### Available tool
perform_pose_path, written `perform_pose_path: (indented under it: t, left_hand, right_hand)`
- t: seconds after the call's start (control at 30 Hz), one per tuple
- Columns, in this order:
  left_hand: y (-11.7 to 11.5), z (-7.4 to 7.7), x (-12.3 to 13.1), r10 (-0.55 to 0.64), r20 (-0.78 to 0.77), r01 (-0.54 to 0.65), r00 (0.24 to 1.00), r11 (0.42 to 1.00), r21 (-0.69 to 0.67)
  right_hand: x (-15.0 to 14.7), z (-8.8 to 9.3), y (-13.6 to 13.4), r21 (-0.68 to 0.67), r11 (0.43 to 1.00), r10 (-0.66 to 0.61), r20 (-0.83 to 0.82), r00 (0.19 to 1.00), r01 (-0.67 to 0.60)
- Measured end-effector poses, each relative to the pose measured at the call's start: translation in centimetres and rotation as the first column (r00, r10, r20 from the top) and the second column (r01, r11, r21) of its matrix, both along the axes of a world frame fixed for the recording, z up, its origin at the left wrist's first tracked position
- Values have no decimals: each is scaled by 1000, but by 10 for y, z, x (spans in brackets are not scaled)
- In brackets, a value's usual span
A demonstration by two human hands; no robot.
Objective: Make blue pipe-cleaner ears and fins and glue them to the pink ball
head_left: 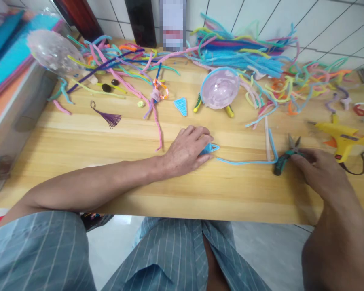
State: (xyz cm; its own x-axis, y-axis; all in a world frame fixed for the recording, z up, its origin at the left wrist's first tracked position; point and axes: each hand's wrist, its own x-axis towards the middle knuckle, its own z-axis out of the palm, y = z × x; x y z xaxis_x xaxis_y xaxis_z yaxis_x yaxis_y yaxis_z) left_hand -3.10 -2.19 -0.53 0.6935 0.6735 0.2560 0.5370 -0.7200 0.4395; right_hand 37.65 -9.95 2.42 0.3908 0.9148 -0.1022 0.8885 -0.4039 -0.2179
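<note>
Holding a small blue wound piece [211, 148] under closed thumb and fingers of the left hand [189, 147], nr centre of a wooden table [124, 194], mostly hidden, w/ only a looped R end showing. Gripping, at R, a handle of green-and-black pliers [281, 163] btwn thumb and curled fingers of the right hand [326, 173], w/ jaws parted and pointing to the far side. Cannot tell if lifted or resting on the wood.

Just R of the piece, lying flat: a bent blue stem [245, 163], reaching toward the pliers; cannot tell if joined. Beside its far-pointing arm, a pale stem [267, 139].

Step in hand, prob.: a tool change, either taking up or setting down pliers; cannot tell which. Calling next, most likely, for a steady left hold, a surer tool grip and fingers kept clear of the jaws.

On the far side, approx. centre: a flat blue tapered piece [181, 106] and, to its R, a lilac bowl [221, 87]. Far R, a yellow glue gun [341, 135]; L, a purple tassel [111, 118].

Brands etc.: none legible. On glue gun, dark markings too small to read; at far edge, a pixelated panel [172, 20], unreadable, w/ red band.
</note>
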Motion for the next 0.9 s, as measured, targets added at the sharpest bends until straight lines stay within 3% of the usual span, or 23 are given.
perform_pose_path:
  t: [0.07, 0.27, 0.5, 0.6, 0.67, 0.8, 0.9]
  left_hand:
    - [1, 0, -1, -45, -9, 45, 999, 999, 8]
    - [2, -2, -1, -98, -5, 98, 995, 995, -8]
    - [1, -5, 2, -91, 16, 92, 996, 995, -30]
    - [3, -7, 3, -91, 27, 92, 995, 995, -26]
    - [3, -8, 4, -92, 34, 92, 995, 996, -20]
    - [2, -8, 3, -83, 29, 83, 996, 997, -5]
    - [1, -7, 4, -77, 22, 77, 997, 997, -7]
  right_hand:
    - [-8, 4, 0, -32, 999, -42, -26, 999, 41]
    - [-26, 3, -1, -28, 989, -142, 159, 977, 149]
    - [-55, 34, -20, 214, 954, -214, 2, 977, 208]
    - [-84, 38, -33, 193, 979, -57, -66, 996, 69]
    - [-104, 32, -39, 125, 981, 169, -149, 974, -151]
    - [-127, 12, -39, 213, 838, 538, -165, 827, -503]
    - [-129, 4, -33, 267, 734, 667, -108, 738, -624]
